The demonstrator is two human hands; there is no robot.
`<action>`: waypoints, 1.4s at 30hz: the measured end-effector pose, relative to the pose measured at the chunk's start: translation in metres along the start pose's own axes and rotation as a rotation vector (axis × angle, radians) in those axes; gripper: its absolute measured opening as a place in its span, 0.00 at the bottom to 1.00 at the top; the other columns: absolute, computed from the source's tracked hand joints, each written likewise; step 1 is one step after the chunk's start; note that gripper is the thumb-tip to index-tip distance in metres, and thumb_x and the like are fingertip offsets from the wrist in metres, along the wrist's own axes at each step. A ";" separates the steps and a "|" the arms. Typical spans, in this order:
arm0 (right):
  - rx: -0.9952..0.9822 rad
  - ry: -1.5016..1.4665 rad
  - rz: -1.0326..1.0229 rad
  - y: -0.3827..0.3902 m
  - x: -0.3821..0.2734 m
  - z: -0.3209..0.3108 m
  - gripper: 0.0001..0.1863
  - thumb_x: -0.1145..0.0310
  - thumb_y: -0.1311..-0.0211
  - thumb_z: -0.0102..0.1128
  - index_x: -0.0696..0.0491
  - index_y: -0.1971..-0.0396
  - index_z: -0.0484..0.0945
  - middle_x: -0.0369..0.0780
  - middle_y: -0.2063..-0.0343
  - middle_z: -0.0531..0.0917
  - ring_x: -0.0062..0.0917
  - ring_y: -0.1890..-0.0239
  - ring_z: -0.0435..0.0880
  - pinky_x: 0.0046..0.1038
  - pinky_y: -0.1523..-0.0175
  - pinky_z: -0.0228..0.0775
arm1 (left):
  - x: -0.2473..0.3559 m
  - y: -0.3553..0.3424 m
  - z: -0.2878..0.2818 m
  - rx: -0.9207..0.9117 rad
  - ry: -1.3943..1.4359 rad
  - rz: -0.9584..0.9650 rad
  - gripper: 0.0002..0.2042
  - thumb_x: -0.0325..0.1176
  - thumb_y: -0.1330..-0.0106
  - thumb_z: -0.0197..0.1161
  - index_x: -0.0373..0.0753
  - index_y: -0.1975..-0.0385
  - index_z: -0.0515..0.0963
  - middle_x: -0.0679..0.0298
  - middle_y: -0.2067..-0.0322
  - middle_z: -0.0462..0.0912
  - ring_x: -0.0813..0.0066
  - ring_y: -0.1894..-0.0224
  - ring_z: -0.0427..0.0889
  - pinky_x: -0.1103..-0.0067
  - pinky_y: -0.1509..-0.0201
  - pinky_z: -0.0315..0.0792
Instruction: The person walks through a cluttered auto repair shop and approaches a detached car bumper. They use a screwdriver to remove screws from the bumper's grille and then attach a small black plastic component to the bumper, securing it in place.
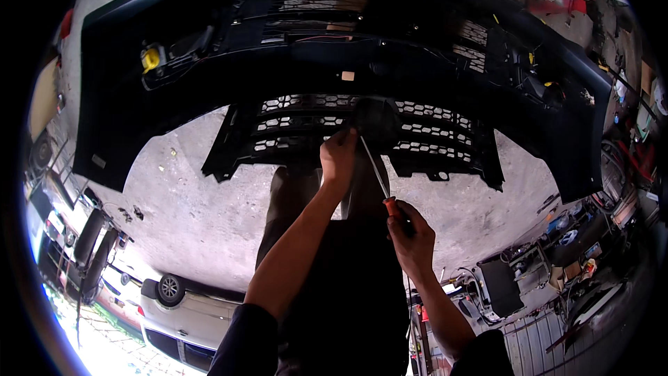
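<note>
A black car grille [435,129] with rows of honeycomb openings lies crosswise in front of my legs. At its middle sits a dark rounded block [378,120], too dim to make out in detail. The closed fingers of my left hand [337,161] press at this block's near left edge; what they pinch is hidden in shadow. My right hand [412,237] grips a screwdriver [376,170] by its orange handle. The metal shaft slants up and left, its tip close beside my left fingertips at the block.
Beyond the grille lies a large black car bumper [292,73], with wiring and a yellow part [150,60] on it. A white car [198,317] stands behind at lower left. Assorted parts and tools crowd the right side, including a dark panel [499,285]. The floor [202,202] is concrete.
</note>
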State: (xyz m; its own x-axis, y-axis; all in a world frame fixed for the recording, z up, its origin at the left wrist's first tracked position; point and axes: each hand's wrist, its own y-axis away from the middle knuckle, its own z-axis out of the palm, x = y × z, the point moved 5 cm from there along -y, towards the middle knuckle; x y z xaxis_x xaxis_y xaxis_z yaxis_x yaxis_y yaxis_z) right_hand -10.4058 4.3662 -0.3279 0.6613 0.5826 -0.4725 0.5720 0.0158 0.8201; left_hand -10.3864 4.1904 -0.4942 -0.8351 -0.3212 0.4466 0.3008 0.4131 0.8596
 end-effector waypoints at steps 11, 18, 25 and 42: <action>-0.186 0.685 -0.190 -0.189 -0.026 -0.061 0.15 0.67 0.40 0.58 0.53 0.54 0.83 0.36 0.84 0.77 0.15 0.85 0.68 0.24 0.80 0.58 | -0.034 -0.124 0.098 -0.187 -0.086 0.189 0.15 0.40 0.33 0.59 0.36 0.57 0.82 0.66 0.79 0.79 0.80 0.82 0.74 0.80 0.80 0.66; -0.421 0.982 -0.169 -0.267 -0.084 -0.053 0.17 0.68 0.44 0.60 0.55 0.55 0.83 0.44 0.71 0.87 0.24 0.79 0.81 0.26 0.69 0.71 | -0.059 -0.112 0.132 -0.222 0.429 -0.376 0.11 0.39 0.31 0.58 0.40 0.57 0.77 0.74 0.83 0.64 0.84 0.85 0.62 0.83 0.84 0.57; -0.555 1.158 -0.235 -0.306 -0.114 -0.033 0.15 0.69 0.45 0.61 0.54 0.57 0.84 0.45 0.67 0.87 0.28 0.71 0.85 0.25 0.61 0.74 | -0.056 -0.098 0.147 -0.216 0.957 -0.523 0.05 0.38 0.29 0.55 0.45 0.65 0.73 0.77 0.83 0.56 0.88 0.85 0.54 0.87 0.83 0.47; -0.870 1.513 -0.580 -0.380 -0.164 0.054 0.10 0.65 0.51 0.64 0.55 0.70 0.86 0.42 0.77 0.84 0.33 0.75 0.82 0.31 0.64 0.72 | -0.045 -0.090 0.158 -0.172 1.294 -0.587 0.09 0.38 0.26 0.50 0.47 0.71 0.68 0.75 0.81 0.58 0.88 0.84 0.54 0.87 0.83 0.48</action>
State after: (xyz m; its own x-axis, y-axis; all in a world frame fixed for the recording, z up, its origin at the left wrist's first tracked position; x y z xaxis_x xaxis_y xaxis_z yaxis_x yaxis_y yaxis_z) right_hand -10.7057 4.2207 -0.5789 -0.7368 0.4896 -0.4663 -0.1665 0.5370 0.8270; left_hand -10.4486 4.3021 -0.6313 0.1154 -0.9820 -0.1498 0.1947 -0.1255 0.9728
